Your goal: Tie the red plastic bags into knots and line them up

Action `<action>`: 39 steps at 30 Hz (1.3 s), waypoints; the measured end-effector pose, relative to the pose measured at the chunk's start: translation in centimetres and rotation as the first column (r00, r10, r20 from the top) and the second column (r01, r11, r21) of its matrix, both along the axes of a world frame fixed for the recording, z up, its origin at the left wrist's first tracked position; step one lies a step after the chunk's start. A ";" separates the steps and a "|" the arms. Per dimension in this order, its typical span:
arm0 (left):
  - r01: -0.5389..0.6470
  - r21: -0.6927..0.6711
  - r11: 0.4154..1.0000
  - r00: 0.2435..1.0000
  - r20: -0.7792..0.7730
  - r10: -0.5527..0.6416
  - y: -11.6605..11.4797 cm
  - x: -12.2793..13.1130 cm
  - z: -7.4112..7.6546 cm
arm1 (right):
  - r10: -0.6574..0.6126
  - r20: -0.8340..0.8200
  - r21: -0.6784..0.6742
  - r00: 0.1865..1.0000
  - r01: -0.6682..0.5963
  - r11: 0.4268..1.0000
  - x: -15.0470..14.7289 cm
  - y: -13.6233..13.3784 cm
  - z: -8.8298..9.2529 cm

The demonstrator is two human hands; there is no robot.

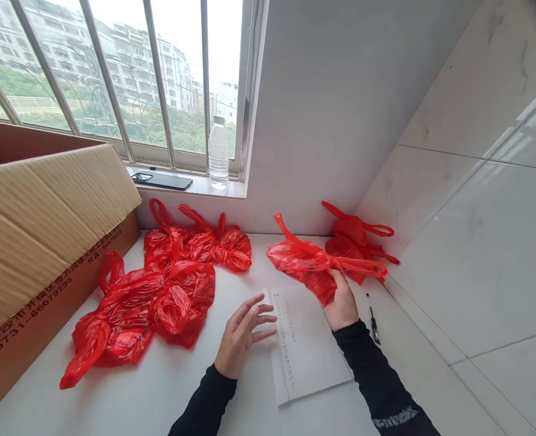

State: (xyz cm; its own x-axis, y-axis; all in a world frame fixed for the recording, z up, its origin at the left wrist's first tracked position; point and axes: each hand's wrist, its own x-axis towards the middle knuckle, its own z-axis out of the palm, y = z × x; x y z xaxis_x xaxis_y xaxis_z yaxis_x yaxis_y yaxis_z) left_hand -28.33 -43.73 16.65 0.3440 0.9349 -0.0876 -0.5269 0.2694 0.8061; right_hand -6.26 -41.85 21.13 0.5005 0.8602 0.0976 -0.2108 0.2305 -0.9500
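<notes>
My right hand [343,303] is closed on a knotted red plastic bag [301,261], gripping it near its knot above the far end of a white paper pad [311,345]. Whatever the bag contains is hidden by the crinkled plastic. Over the pad's left edge hovers my left hand [244,333], fingers apart and holding nothing. Columns of small handwriting run down the left part of the pad. To the right of my right wrist lies a black pen [374,326], its cap apparently off beside the tip.
Several knotted red bags [177,290] lie at the left, beside an open cardboard box [49,224]. More red bagging [352,236] rests in the far right corner. A phone [163,180] and a water bottle [218,154] occupy the windowsill. Tiled wall [486,254] bounds the right.
</notes>
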 end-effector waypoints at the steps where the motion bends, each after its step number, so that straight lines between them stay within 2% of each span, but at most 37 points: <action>1: 0.016 -0.021 1.000 0.998 0.062 -0.015 -0.1 0.0 0.0 | 0.082 -0.070 0.023 0.994 -0.081 0.996 -1.4 -1.0 0.0; 4: -0.037 -0.060 0.998 0.978 0.203 0.048 -0.1 -0.2 -0.2 | 0.330 -0.141 -0.003 0.933 -0.334 0.942 -4.3 -3.6 -0.7; 6: -0.119 -0.075 0.990 0.967 0.217 0.133 0.1 -0.5 -0.5 | 0.408 -0.152 -0.027 0.900 -0.417 0.909 -5.0 -4.5 -1.3; 10: -0.188 -0.076 0.979 0.971 0.137 0.197 0.4 -0.8 -0.9 | 0.379 -0.195 -0.051 0.904 -0.396 0.917 -4.2 -4.3 -2.4; 14: -0.156 -0.045 0.987 0.986 0.047 0.159 0.5 -0.4 -1.0 | 0.381 -0.203 -0.135 0.902 -0.411 0.901 -3.8 -4.0 -2.7; 20: -0.098 -0.009 0.995 0.995 0.005 0.098 0.4 -0.2 -0.7 | 0.475 -0.098 -0.076 0.874 -0.483 0.872 -4.6 -4.7 -2.8; 25: 0.020 0.056 0.998 1.000 -0.010 -0.019 -0.2 0.0 0.1 | 0.388 -0.066 -0.081 0.919 -0.393 0.916 -4.3 -4.8 -3.4; 28: 0.028 0.077 0.997 0.999 -0.034 -0.026 -0.5 0.4 0.3 | 0.360 -0.063 -0.082 0.931 -0.365 0.928 -4.3 -4.8 -3.4; 33: -0.062 0.081 0.995 0.998 -0.017 0.064 -0.4 0.7 0.2 | 0.330 -0.280 0.009 0.901 -0.341 0.940 -4.1 -4.9 -2.8; 36: -0.107 0.033 0.994 0.993 0.049 0.105 -0.2 0.5 0.1 | 0.332 -0.457 0.089 0.825 -0.329 0.940 -2.9 -4.7 -2.5; 39: -0.139 -0.034 0.990 0.983 0.115 0.142 0.1 0.2 0.1 | 0.346 -0.577 0.102 0.740 -0.355 0.929 -1.3 -4.3 -2.7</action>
State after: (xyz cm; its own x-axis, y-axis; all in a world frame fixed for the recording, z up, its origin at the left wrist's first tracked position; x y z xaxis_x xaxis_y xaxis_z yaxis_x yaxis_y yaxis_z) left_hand -28.17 -43.66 16.71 0.2185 0.9726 -0.0794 -0.6513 0.2059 0.7303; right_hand -7.53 -46.13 18.45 0.1205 0.9852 -0.1219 -0.7807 0.0183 -0.6246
